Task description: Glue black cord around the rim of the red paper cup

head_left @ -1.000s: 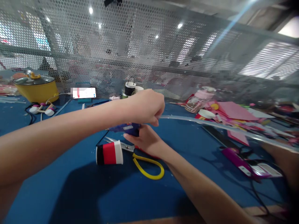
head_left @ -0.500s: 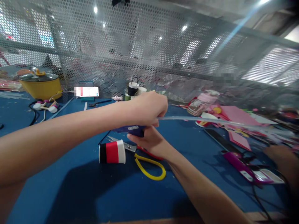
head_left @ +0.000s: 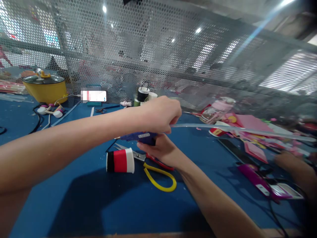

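My left hand (head_left: pixel 160 114) is closed in a pinch on the near end of a long clear glue stick (head_left: pixel 235 129) that runs off to the right. Just below it my right hand (head_left: pixel 163 150) grips a blue glue gun (head_left: pixel 138 136), whose nozzle points left. The stick's end meets the back of the gun under my left fingers. A paper cup (head_left: pixel 120 160) banded black, red and white lies on its side on the blue table (head_left: pixel 74 205). Scissors (head_left: pixel 153 168) with red and yellow handles lie beside it, right by my right hand.
A yellow pot (head_left: pixel 46 88) with a glass lid stands far left, near a phone (head_left: pixel 94 96) and cables. Pink paper scraps (head_left: pixel 247 127) and a purple tool (head_left: pixel 257 180) clutter the right side. Another person's hand (head_left: pixel 294 170) shows at the right edge. Perforated metal mesh (head_left: pixel 158 56) backs the table.
Both hands stay joined at the glue gun and stick. The view has shifted slightly, and the other person's hand at the right has moved up and left.
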`<state>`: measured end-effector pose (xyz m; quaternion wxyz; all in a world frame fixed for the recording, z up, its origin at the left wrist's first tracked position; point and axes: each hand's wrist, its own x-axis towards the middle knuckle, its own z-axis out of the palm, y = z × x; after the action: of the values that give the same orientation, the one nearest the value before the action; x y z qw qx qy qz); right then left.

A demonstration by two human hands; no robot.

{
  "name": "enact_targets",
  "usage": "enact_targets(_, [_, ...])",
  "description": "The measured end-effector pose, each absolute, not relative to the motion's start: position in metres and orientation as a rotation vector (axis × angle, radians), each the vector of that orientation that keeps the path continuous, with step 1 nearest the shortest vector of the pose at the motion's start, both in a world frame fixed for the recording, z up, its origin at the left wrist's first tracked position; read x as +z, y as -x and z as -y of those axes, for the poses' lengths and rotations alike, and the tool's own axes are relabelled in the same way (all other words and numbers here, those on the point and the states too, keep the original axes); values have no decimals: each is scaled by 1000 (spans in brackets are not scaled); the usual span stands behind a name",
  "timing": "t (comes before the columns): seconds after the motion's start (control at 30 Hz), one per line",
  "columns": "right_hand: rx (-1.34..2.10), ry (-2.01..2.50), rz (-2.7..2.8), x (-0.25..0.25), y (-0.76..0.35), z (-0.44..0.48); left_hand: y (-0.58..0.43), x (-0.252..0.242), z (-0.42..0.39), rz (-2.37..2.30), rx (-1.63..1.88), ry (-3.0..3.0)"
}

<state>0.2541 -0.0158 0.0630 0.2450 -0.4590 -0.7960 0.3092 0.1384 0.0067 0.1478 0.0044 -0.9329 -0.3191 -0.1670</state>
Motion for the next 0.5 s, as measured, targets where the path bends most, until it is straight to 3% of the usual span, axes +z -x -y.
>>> enact_targets(0.5, [1023, 1280, 2113, 64, -253, 19, -141, 143, -11, 999, -541, 2912])
